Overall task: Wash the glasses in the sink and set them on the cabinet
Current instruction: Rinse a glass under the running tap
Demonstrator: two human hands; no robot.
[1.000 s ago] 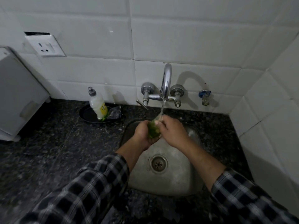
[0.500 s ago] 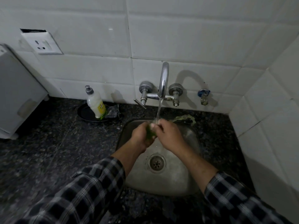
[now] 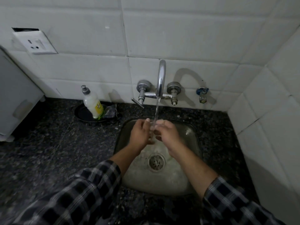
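Green scrubber has left the hands. Glass [image 3: 152, 132] sits between left hand [image 3: 140, 134] and right hand [image 3: 168, 134], both curled round it, over sink [image 3: 162, 184].

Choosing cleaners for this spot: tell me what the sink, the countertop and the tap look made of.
Sink: probably stainless steel with a dull brushed grey finish, going by its soft reflections.
Countertop: looks like polished dark granite from the fine pale speckle, though it could be an imitation.
Tap: chrome-plated metal, judging by its mirror-bright highlights.
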